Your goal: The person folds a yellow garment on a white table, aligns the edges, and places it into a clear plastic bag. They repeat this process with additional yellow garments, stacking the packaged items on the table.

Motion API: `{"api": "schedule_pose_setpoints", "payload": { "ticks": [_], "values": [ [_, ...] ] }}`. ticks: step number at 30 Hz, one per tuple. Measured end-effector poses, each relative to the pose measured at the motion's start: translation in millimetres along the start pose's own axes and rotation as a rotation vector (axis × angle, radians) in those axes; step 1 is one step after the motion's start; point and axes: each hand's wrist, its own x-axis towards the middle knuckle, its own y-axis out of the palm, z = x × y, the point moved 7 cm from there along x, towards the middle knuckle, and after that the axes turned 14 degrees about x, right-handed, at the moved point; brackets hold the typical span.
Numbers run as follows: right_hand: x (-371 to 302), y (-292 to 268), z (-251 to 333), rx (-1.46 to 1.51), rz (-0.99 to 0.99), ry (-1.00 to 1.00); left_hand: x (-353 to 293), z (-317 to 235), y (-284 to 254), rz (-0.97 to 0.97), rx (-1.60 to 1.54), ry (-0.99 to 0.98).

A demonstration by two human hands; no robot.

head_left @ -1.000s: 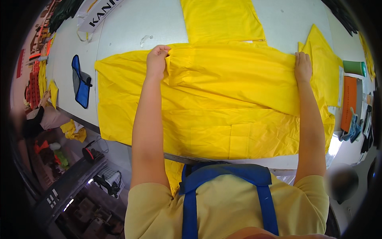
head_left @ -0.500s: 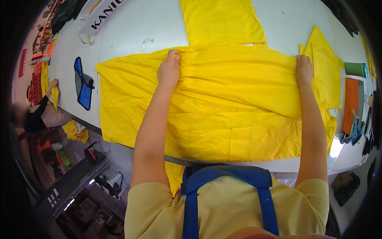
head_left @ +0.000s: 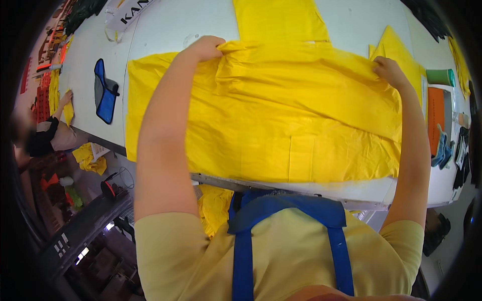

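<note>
A large yellow garment (head_left: 281,100), in thin crinkled cloth with a gathered elastic band and a stitched pocket patch, lies spread across the white table. My left hand (head_left: 206,48) is closed on its far edge, by the top of the gathered band. Farther right, my right hand (head_left: 389,71) pinches the far edge near a pointed yellow panel (head_left: 399,54). Between the hands the cloth is pulled into long creases. Beyond it, another yellow section (head_left: 281,20) stretches to the top of the view; whether it is one piece with the garment I cannot tell.
A blue and grey cloth piece (head_left: 105,93) lies on the table (head_left: 165,30) at left. At right are a green roll (head_left: 440,77), an orange box (head_left: 436,120) and a blue cloth item (head_left: 442,145). Another person (head_left: 47,135) sits at far left, near yellow cloth (head_left: 90,158).
Both hands have moved away from me, still gripping the cloth; the left has also gone a little left. The garment's far edge has shifted away, and its near edge sits higher in view.
</note>
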Motion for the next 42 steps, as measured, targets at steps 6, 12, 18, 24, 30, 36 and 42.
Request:
{"api": "schedule_pose_setpoints", "payload": {
  "ticks": [6, 12, 18, 24, 30, 36, 42],
  "values": [
    [-206, -8, 19, -0.099, -0.501, -0.455, -222, -84, -15, -0.968, 0.559, 0.244],
    [-313, 99, 2, -0.211, -0.369, -0.408, -308, -100, 142, -0.714, 0.296, 0.122],
    [-301, 137, -35, -0.223, -0.225, -0.421, -303, -117, 153, -0.525, 0.120, 0.036],
    [-268, 57, -74, -0.017, -0.465, -0.343, -269, -172, 186, -0.401, 0.223, 0.056],
    [-192, -2, -190, -0.101, -0.219, -0.140, -258, -169, 212, -0.451, 0.319, 0.068],
    [-175, 21, -221, -0.342, -0.386, -0.139, -256, -166, 227, -0.431, 0.284, 0.049],
    [-184, 16, -160, -0.705, 0.003, 0.063, -263, -160, 233, -0.501, 0.271, 0.034]
  ]
}}
